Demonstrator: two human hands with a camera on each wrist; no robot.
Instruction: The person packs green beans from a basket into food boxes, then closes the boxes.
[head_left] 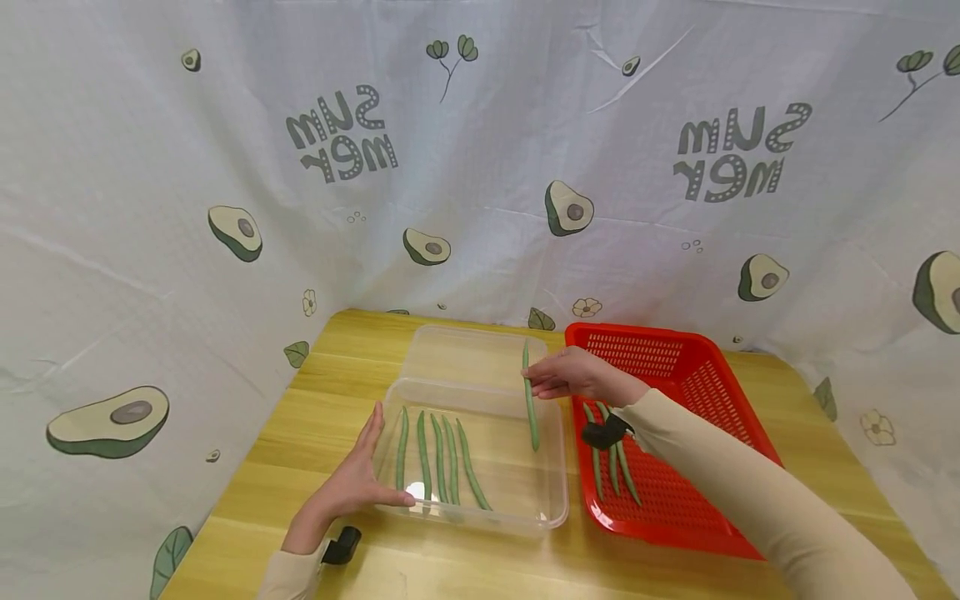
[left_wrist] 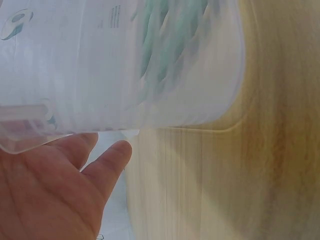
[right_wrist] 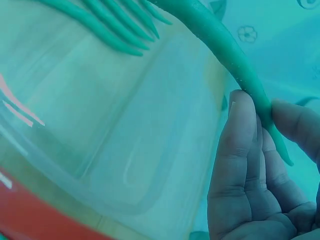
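Note:
My right hand (head_left: pixel 573 373) pinches a green bean (head_left: pixel 531 408) between thumb and fingertips, above the right part of a clear plastic container (head_left: pixel 517 492). In the right wrist view the bean (right_wrist: pixel 230 52) slants up from the fingertips, its thin tip below them. Several green beans (head_left: pixel 439 458) lie side by side in the container's left half. At the container's left side is my left hand (head_left: pixel 352 479), fingers extended along the wall and thumb over the front rim. The left wrist view shows those fingers (left_wrist: pixel 112 162) straight beside the plastic wall.
A red perforated basket (head_left: pixel 720 467) stands to the right, with several green beans (head_left: pixel 615 467) in it, partly behind the right wrist. Behind the container lies a clear lid (head_left: pixel 472 354). A printed white sheet (head_left: pixel 480 167) surrounds the wooden table (head_left: pixel 300 442).

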